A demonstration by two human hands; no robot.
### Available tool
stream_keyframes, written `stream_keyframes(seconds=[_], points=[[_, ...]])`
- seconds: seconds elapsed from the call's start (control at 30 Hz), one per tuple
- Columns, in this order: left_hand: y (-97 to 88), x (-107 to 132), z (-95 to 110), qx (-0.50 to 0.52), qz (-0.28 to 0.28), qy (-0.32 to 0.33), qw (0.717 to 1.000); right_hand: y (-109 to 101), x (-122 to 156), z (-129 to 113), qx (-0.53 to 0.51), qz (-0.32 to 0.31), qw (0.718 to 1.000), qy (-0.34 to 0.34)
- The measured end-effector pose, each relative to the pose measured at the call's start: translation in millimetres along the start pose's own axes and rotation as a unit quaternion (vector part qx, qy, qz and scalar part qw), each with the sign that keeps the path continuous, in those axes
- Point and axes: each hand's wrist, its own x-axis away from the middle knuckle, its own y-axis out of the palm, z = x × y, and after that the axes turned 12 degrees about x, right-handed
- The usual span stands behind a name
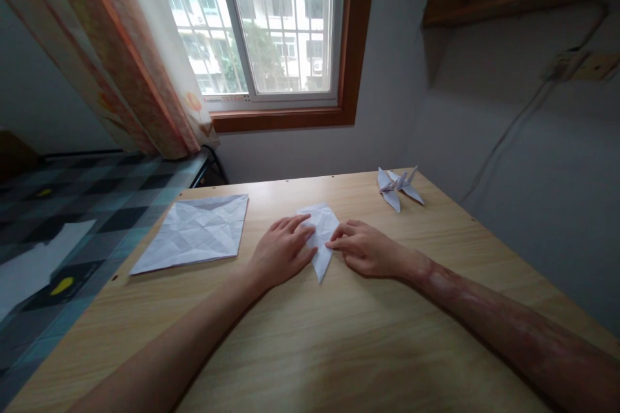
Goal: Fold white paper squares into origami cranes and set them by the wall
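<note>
A folded sheet of white paper (320,227) lies flat on the wooden table, shaped like a kite with its narrow point toward me. My left hand (287,248) rests on its left side, fingers stretched out and spread over the paper. At the right edge, my right hand (364,246) has its thumb and forefinger closed together on the paper, the other fingers curled. Crease lines show across the upper part of the folded paper. The left fingers hide some of its left edge.
A creased, unfolded white sheet (203,232) lies at the table's left. White paper cranes (400,187) stand near the far right corner. Left of the table (290,348) is a checked bed cover (111,174) with loose white paper (43,258). A window and wall are beyond.
</note>
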Motion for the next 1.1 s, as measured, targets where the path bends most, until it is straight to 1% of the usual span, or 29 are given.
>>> stream_keyframes(seconds=[0.07,0.2,0.33,0.43,0.57,0.67,0.77,0.93,1.0,1.1], points=[[0.1,0,-1,0.011,0.016,0.0,1.0,9,-8,0,-0.006,0.018,1.0,-0.001],[-2.1,0,3,0.055,-0.006,0.021,0.998,23,-13,-3,0.0,0.061,0.997,0.048],[-5.3,-1,9,0.053,-0.008,0.024,0.998,23,-9,-3,0.005,0.074,0.994,0.08],[-4.8,-1,8,0.049,-0.003,0.037,0.998,22,-7,-2,0.016,0.077,0.992,0.096],[-3.3,2,7,0.033,-0.006,0.053,0.998,23,-7,0,0.026,0.082,0.992,0.088],[-6.6,2,8,0.031,-0.017,0.05,0.998,25,-7,2,0.026,0.089,0.992,0.088],[-14.4,-1,11,0.023,-0.047,0.045,0.998,26,-6,3,0.028,0.092,0.991,0.093],[-25.6,-8,12,-0.061,-0.139,0.015,0.988,24,-5,0,0.04,0.081,0.993,0.08],[-26.7,-10,11,-0.09,-0.153,0.002,0.984,22,-5,-2,0.042,0.076,0.994,0.071],[-26.2,-12,8,-0.112,-0.153,-0.017,0.982,21,-4,-3,0.028,0.079,0.995,0.059]])
